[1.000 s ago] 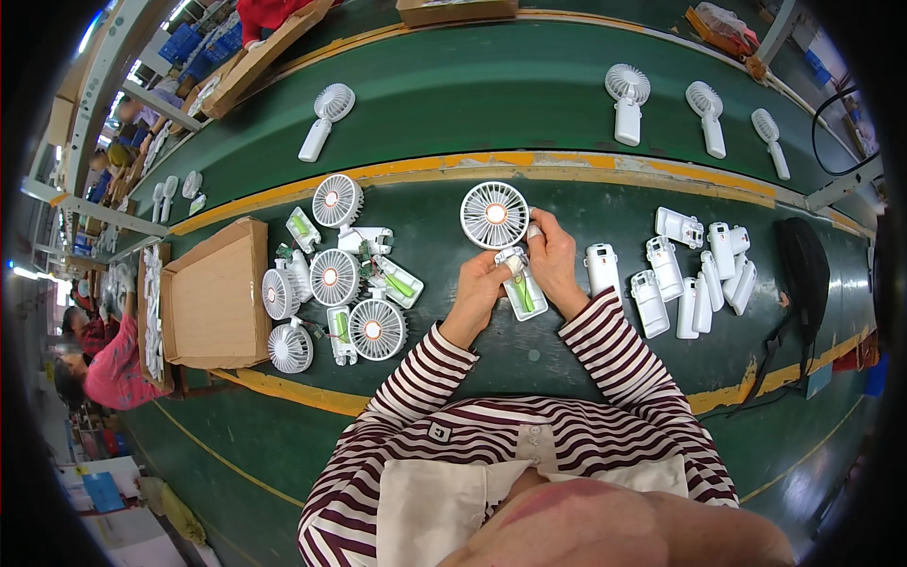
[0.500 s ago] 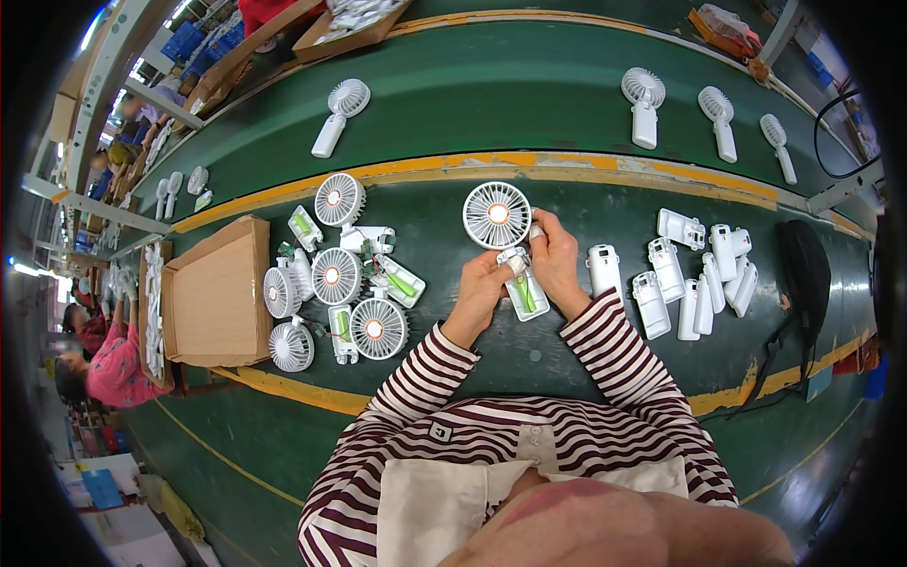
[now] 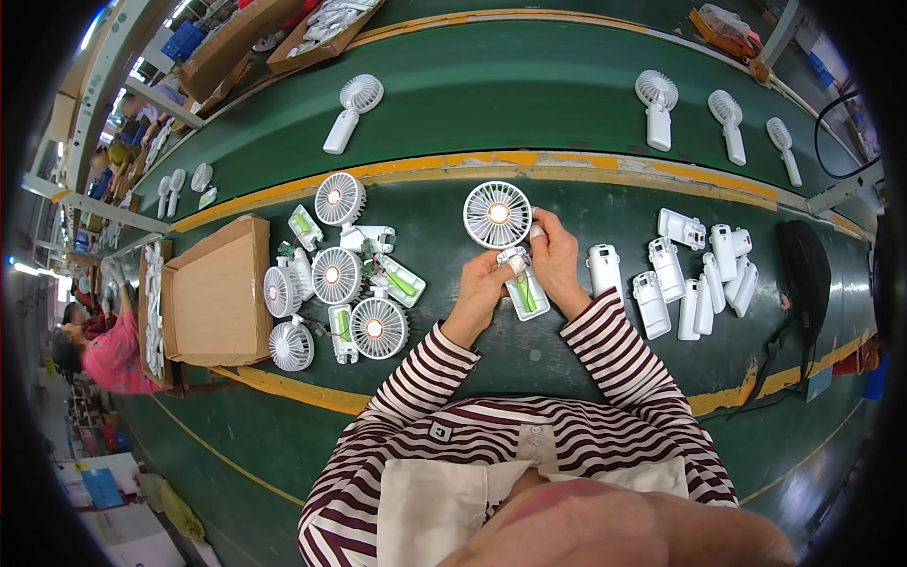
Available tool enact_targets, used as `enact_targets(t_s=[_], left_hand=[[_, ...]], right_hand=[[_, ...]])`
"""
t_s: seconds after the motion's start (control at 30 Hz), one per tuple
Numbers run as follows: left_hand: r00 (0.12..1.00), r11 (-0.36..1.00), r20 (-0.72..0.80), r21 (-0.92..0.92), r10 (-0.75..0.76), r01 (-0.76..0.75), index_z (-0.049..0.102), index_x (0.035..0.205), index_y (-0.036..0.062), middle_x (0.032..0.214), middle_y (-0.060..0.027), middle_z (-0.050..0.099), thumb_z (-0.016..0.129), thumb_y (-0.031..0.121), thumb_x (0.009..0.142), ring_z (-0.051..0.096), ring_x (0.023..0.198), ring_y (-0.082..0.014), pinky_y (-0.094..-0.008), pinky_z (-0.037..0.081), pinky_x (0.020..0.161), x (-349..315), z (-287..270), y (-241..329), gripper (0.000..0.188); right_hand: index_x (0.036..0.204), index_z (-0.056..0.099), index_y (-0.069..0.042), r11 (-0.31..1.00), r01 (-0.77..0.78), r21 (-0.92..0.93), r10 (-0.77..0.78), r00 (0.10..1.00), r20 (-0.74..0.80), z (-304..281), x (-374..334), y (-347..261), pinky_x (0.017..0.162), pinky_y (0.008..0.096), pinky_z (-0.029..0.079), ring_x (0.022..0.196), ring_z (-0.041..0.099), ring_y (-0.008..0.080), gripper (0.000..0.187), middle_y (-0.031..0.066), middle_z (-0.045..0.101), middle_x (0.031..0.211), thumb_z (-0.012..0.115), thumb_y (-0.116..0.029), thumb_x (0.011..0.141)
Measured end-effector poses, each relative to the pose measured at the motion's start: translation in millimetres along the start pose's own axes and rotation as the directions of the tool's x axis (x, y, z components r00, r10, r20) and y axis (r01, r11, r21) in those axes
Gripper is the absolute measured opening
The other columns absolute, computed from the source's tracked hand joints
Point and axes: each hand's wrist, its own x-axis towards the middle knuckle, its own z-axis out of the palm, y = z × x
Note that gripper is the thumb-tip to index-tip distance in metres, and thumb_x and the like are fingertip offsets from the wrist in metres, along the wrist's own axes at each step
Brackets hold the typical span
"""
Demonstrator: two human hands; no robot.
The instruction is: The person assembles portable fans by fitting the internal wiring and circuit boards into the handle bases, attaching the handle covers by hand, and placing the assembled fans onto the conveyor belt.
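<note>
Between my hands is a white handheld fan (image 3: 497, 215), its round grille lying away from me. Its handle (image 3: 527, 295) is uncovered and shows a green battery cell inside. My left hand (image 3: 480, 291) pinches the joint below the grille from the left, thumb on top. From the right, my right hand (image 3: 557, 260) closes on the same joint and the handle's upper end; a pale wrap covers a fingertip. What the fingertips press on is too small to make out. Just right of my right hand lies a white handle cover (image 3: 604, 269).
Several open fans with wires and green cells (image 3: 337, 274) lie left, beside a cardboard tray (image 3: 219, 298). Several white covers (image 3: 699, 283) and a black bag (image 3: 803, 283) lie right. Beyond an orange-edged rail, fans (image 3: 658, 109) lie on a green belt (image 3: 510, 94). Another person (image 3: 118, 354) sits far left.
The fans on the belt have shifted slightly to the right, and cardboard boxes behind it have moved left. The person at far left has moved their arms. My hands hold the same position.
</note>
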Motion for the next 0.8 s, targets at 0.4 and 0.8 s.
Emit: enact_targets(t_s=[0.4,0.8], left_hand=[[0.999,1.0,-0.034,-0.02,-0.003,0.002,0.059,0.098,-0.0002,0.084,-0.0028,0.061,0.052,0.006,0.083,0.058,0.069,-0.0082,-0.0206,0.048,0.058,-0.6,4.4,2.2,0.018],[0.998,0.999,-0.051,-0.02,-0.029,0.028,0.058,0.099,0.0001,0.085,-0.0024,0.061,0.051,0.005,0.083,0.058,0.07,-0.0081,-0.0201,0.047,0.058,-2.2,6.2,4.4,0.018]], right_hand=[[0.101,0.055,-0.002,0.999,-0.017,0.032,0.017,1.0,0.005,0.7,0.3,2.0,0.062,0.0375,0.047,0.071,0.06,0.0321,0.023,0.0167,0.062,0.079,0.048,-0.003,0.08],[0.102,0.056,-0.002,0.994,-0.096,0.053,0.094,0.995,0.031,1.5,-2.2,5.1,0.064,0.037,0.047,0.073,0.061,0.0321,0.023,0.0174,0.062,0.082,0.048,-0.003,0.08]])
